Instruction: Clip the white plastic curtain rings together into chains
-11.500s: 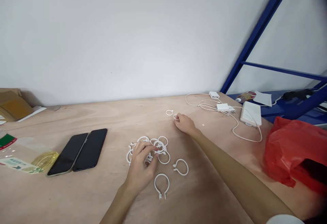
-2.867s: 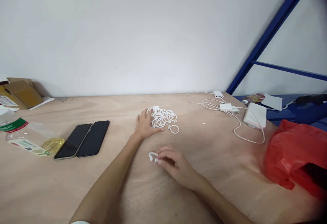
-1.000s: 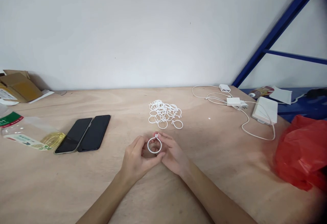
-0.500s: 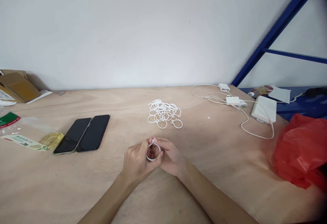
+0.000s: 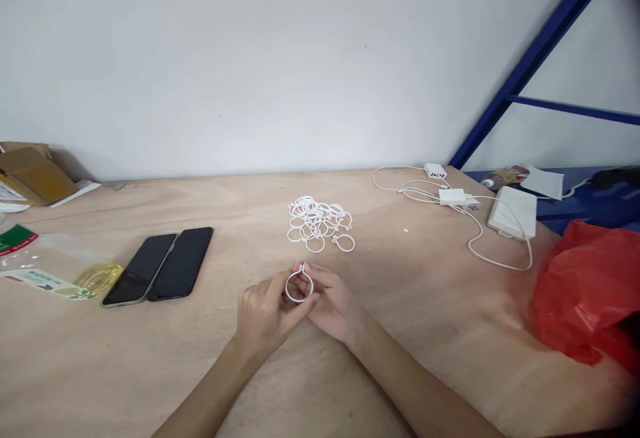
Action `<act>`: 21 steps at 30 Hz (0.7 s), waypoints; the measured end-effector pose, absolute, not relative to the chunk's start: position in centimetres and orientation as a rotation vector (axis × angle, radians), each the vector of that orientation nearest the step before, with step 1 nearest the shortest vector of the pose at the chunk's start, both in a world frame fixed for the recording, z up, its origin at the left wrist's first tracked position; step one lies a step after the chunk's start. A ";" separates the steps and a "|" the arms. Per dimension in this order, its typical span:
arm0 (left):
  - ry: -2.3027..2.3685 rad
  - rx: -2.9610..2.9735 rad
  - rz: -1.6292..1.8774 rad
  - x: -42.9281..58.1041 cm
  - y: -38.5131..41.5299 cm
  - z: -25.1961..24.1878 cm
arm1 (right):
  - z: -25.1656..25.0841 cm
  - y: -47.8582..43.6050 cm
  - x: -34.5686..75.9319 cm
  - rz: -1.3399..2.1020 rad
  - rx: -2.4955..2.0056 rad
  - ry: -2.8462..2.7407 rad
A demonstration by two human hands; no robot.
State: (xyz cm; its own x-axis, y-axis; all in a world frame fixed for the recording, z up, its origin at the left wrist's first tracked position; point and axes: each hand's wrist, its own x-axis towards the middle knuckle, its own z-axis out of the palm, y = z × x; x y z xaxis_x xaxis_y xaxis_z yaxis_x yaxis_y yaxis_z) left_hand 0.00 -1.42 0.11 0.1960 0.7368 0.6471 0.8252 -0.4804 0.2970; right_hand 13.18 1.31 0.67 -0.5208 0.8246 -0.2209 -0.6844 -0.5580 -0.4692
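- Hands are meeting low over the middle of the wooden table (image 5: 150, 371), both bare forearms reaching in from the near edge and angling toward each other.
- Left hand (image 5: 264, 316) is coming in from the near left, its wrist low over the wood and its back turning upward. Its fingers are curling inward, and its thumb and fingertips are pinching the left side of a white plastic ring (image 5: 299, 287).
- Right hand (image 5: 334, 303) is coming in from the near right, its forearm crossing the table at a slant. Its fingers are bunching together behind the ring and gripping its right side.
- One fingertip is pressing on the small clasp at the ring's top, but which hand it belongs to cannot be told.
- The ring is standing almost upright between the two hands, just above the table, its opening facing the camera.
- More white rings are lying in a pile (image 5: 320, 223) farther off, apart from the hands.
- Two dark phones (image 5: 183, 263) are lying side by side to the left, with a clear bottle (image 5: 55, 271) lying on its side beyond them.
- White chargers (image 5: 453, 197) and a white power bank (image 5: 513, 211) are lying at the far right, and a red plastic bag (image 5: 585, 291) is slumping at the right edge.
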 end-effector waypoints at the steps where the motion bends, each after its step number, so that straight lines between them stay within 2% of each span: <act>1: -1.510 -2.344 -1.159 0.0 -1.4 0.0 | 0.7 1.3 13.1 2.126 -0.528 -0.404; 15: -1.418 -2.483 -1.300 -0.3 -1.2 -0.4 | 0.9 1.3 12.8 2.021 -0.657 -0.543; 18: -1.473 -2.416 -1.212 -0.5 -0.9 -0.2 | 1.2 2.3 13.9 1.706 -0.897 -0.878; 21: -1.614 -2.321 -0.992 -0.8 -0.6 -0.1 | 1.2 3.4 16.1 1.011 -1.259 -1.288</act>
